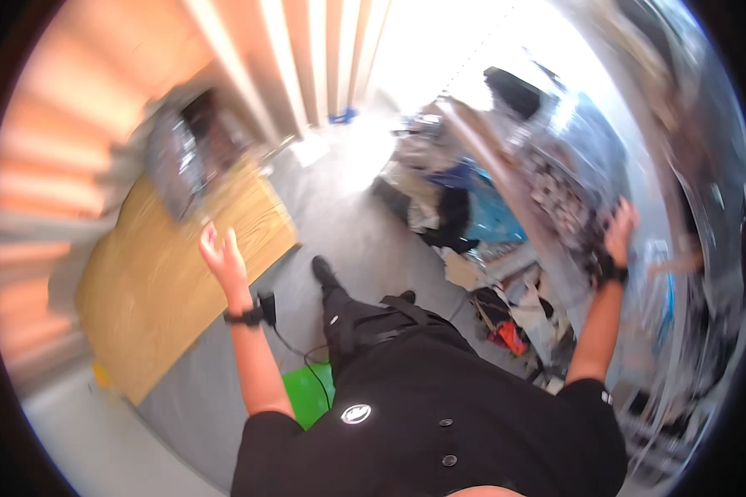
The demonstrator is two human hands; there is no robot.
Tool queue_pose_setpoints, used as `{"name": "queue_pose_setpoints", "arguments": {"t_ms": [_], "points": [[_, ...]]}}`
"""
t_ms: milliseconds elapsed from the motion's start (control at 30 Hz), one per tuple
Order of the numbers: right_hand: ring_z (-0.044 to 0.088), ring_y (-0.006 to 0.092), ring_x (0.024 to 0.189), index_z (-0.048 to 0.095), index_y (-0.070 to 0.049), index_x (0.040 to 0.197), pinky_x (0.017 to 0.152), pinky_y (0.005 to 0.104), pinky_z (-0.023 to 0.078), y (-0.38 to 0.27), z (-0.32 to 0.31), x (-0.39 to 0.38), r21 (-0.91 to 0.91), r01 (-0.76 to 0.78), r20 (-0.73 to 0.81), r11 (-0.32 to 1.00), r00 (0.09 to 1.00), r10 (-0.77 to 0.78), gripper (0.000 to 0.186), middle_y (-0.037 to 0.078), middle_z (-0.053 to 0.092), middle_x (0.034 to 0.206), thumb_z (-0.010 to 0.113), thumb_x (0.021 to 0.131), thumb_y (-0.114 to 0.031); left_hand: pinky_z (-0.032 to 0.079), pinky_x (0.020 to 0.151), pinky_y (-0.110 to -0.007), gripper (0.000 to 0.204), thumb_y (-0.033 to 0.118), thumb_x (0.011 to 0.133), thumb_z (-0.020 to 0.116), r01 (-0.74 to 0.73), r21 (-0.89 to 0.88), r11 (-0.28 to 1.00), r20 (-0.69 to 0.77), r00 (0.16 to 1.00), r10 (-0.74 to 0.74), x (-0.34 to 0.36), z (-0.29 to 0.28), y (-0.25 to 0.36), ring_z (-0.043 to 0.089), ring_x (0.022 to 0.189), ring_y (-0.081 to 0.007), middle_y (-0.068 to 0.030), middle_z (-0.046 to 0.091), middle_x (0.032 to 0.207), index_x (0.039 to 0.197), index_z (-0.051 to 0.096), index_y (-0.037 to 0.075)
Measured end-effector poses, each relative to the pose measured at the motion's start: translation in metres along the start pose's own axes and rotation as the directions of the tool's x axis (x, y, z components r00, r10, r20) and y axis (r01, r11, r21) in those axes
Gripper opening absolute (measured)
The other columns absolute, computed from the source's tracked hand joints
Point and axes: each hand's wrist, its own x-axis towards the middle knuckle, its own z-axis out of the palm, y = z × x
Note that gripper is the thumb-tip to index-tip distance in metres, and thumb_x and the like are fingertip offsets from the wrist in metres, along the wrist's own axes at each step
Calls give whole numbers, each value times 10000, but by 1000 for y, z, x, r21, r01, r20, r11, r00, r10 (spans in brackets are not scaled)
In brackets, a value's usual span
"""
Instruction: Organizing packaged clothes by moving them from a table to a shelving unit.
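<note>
Head view is strongly blurred. I see my left hand (218, 253) raised over the wooden board (166, 282) on the grey floor (340, 215); its fingers are spread and it holds nothing. My right hand (617, 232) reaches up to a shiny, cluttered rack (555, 178) and touches it, but I cannot tell if it grips something. Both wrists carry a black band. A green thing (311, 393) lies on the floor near my leg.

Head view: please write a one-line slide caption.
Both arms raised: left hand empty above a wooden board, right hand near blurred clutter.
</note>
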Motion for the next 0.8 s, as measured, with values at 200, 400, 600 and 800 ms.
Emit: {"name": "queue_pose_setpoints", "arguments": {"t_ms": [200, 400, 600, 800], "points": [[513, 254, 871, 490, 68, 999, 777, 336, 413, -42, 14, -89, 384, -239, -581, 892, 689, 434, 351, 151, 526, 964, 548, 721, -139, 424, 763, -342, 574, 518, 673, 634, 693, -298, 657, -142, 648, -748, 181, -79, -143, 540, 782, -206, -96, 546, 850, 862, 424, 18], [498, 265, 835, 436, 59, 1034, 788, 344, 398, -39, 52, -211, 123, -465, -399, 876, 785, 473, 366, 146, 488, 937, 530, 717, -98, 422, 840, -454, 1085, 576, 573, 687, 652, -755, 64, 321, 453, -832, 231, -33, -200, 406, 1085, -331, -244, 331, 1217, 1281, 130, -30], [498, 296, 899, 418, 52, 1055, 805, 347, 396, 3, 55, -313, 40, -661, -159, 749, 736, 658, 375, 196, 493, 981, 504, 725, -104, 453, 695, -485, 555, 490, 759, 536, 741, -645, 187, 521, 605, -602, 271, -23, -243, 526, 846, -324, -151, 548, 951, 1063, 438, 36], [503, 328, 867, 440, 90, 994, 810, 381, 390, 57, 56, -346, -203, -773, 53, 601, 605, 795, 434, 214, 508, 952, 565, 653, -149, 445, 623, -476, 398, 375, 753, 522, 621, -766, 163, 276, 548, -790, 272, -32, -215, 540, 781, -308, -125, 564, 921, 985, 471, 55]]}}
